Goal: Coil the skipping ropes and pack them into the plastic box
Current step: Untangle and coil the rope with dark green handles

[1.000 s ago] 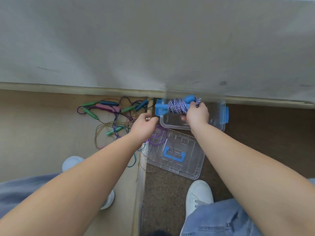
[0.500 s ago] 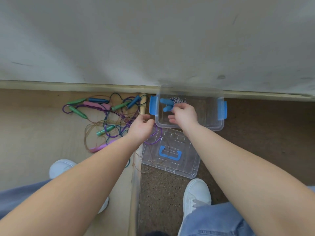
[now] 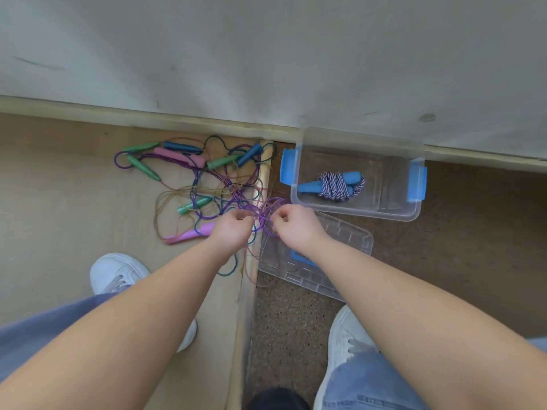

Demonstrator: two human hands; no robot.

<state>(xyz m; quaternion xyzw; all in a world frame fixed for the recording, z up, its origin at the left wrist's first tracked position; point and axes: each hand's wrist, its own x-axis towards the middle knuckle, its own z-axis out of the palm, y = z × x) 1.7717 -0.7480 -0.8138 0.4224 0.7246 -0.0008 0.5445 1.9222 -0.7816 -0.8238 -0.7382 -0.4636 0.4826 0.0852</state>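
**Hands pinching purple rope [image 3: 264, 216] beside plastic box [image 3: 384, 213]**

I see my left hand [image 3: 233, 229] and right hand [image 3: 296, 229] close together, fingers curled and pinching loops of the purple rope, right over the raised wooden strip [image 3: 250, 273] that splits the pale board from the dark floor [image 3: 473, 247]. The tangle of ropes [image 3: 213, 184] spreads left of the strip, up to the skirting [image 3: 148, 116]. The plastic box stands against that skirting, just beyond my right hand, with one coiled rope [image 3: 336, 184] inside. Its lid [image 3: 352, 241] lies under my right wrist. Bare dark floor lies right of the box.
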